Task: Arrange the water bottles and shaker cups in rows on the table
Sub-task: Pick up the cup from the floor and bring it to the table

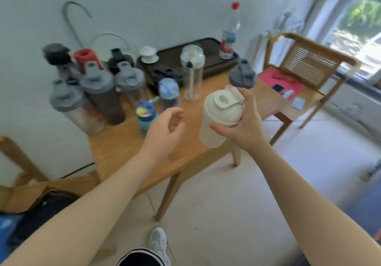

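- Right hand (245, 121) grips the cream shaker cup (220, 119) by its domed lid, above the table (123, 142).
- Cup: opaque, tapered; long axis tilted, lid toward the camera.
- Left hand (165, 129), just beside, hangs loosely curled, holding nothing.

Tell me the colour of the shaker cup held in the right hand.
Cream, body and lid alike: the shaker cup in the right hand, seen in the head view.
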A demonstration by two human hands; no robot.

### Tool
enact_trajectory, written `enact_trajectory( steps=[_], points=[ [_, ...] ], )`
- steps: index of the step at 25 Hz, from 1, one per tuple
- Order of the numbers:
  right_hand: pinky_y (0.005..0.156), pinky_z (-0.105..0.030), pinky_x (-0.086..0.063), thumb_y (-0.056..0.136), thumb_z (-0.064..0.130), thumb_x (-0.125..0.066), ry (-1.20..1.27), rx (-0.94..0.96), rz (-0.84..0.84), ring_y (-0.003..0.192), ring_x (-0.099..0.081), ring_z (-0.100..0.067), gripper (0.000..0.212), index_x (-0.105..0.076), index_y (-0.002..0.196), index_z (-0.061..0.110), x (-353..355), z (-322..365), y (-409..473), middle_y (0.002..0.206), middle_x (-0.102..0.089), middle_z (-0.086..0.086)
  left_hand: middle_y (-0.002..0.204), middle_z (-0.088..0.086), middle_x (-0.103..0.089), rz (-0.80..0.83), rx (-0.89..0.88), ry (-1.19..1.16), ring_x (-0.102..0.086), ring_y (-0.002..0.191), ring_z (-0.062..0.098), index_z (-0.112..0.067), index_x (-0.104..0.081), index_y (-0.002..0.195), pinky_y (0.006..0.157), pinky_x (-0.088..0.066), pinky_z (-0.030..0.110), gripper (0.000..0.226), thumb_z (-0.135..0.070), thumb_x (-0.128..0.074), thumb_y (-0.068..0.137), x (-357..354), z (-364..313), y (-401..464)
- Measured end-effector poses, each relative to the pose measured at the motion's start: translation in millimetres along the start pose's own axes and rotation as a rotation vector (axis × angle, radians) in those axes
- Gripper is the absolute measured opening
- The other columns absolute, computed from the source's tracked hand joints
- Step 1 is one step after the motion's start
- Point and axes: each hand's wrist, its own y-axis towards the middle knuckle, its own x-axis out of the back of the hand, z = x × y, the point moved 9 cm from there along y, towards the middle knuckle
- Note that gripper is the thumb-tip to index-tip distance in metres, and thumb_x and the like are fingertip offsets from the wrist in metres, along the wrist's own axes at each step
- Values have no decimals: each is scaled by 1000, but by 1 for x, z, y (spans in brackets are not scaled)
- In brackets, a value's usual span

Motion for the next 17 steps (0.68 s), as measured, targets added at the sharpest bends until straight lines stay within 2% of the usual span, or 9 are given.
enact_trajectory(
  steps=[1,2,3,4,5,8,10,13,17],
  points=[
    [94,-32,-44,55,37,-83,-37,29,32,118,-47,-13,95,-28,131,28,-18,11,8,131,-46,2,102,3,-61,-75,-128,205,-59,87,15,-14,-56,111,77,-47,20,27,-13,-57,84,27,-3,1],
    [92,-31,-43,56,36,-83,-61,47,66,117,-46,-13,95,-28,133,28,-36,20,17,132,-45,0,101,7,-62,-129,-281,482,-60,89,23,-11,-56,110,76,-51,31,30,-15,-59,81,48,-6,2],
    [89,-31,-42,57,34,-83,-80,51,96,114,-45,-11,95,-27,134,28,-53,24,23,133,-44,-1,99,11,-63,-142,-404,728,-61,87,29,-10,-57,109,69,-53,36,35,-17,-63,76,57,-2,3],
    [88,-31,-41,59,33,-83,-97,34,117,113,-44,-11,95,-26,134,29,-70,23,29,134,-42,-1,101,14,-62,-104,-427,894,-61,87,32,-10,-56,111,64,-53,38,42,-18,-69,72,61,13,10],
    [88,-33,-41,59,33,-82,-117,-1,123,113,-44,-12,95,-25,135,29,-83,18,33,136,-39,-1,110,15,-58,-16,-327,971,-58,94,34,-11,-51,119,67,-53,40,52,-22,-73,72,62,36,22],
    [89,-33,-38,62,32,-82,-161,-126,127,123,-42,-18,98,-22,138,27,-117,-10,37,142,-34,-1,149,11,-24,205,106,837,-33,131,33,-23,-18,143,95,-41,44,82,-41,-66,79,57,106,52],
    [88,-31,-37,62,32,-82,-170,-159,153,121,-42,-16,98,-22,139,26,-138,-20,38,142,-34,0,153,7,-16,232,199,640,-27,136,32,-27,-6,145,100,-38,44,96,-42,-70,75,51,132,68],
    [83,-29,-38,61,30,-82,-189,-146,205,114,-46,-14,95,-24,136,26,-163,-21,41,139,-35,1,146,7,-31,192,227,357,-39,128,31,-27,-11,144,97,-42,42,95,-30,-74,73,45,144,86],
    [81,-30,-40,62,28,-81,-229,-155,235,109,-44,-10,94,-23,136,23,-187,-20,41,137,-36,1,135,5,-45,137,153,382,-50,115,27,-23,-30,136,82,-46,36,76,-23,-70,72,63,149,84]
  ],
)
